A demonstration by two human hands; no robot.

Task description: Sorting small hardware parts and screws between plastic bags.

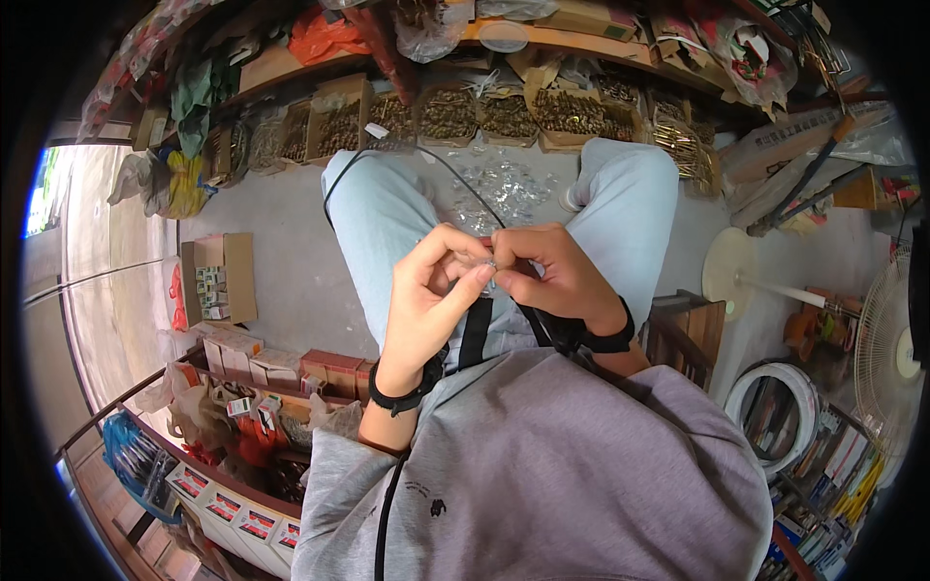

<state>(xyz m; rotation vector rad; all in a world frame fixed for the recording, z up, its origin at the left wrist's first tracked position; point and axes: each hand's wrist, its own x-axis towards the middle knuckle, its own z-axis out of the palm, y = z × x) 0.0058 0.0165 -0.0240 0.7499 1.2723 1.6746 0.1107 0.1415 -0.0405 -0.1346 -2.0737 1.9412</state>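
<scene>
Above my lap, my left hand point(434, 290) and my right hand point(556, 269) meet at the fingertips. Thumbs and forefingers pinch a small shiny clear piece point(490, 269) between them, perhaps a plastic packet; the fingers hide most of it. A bit of red shows just behind the fingertips. On the floor between my knees lies a loose heap of small glittering clear packets point(501, 190), their contents too small to tell. Both wrists wear black bands. A black cable runs over my left knee towards the hands.
Open cardboard boxes point(508, 131) of brass-coloured metal parts line the floor under a wooden shelf point(559, 36). An open carton point(218, 279) with small boxes stands at left. A railed rack point(240, 450) holds bags and boxes. At right are a pedestal fan point(883, 348) and a coiled white hose point(771, 417).
</scene>
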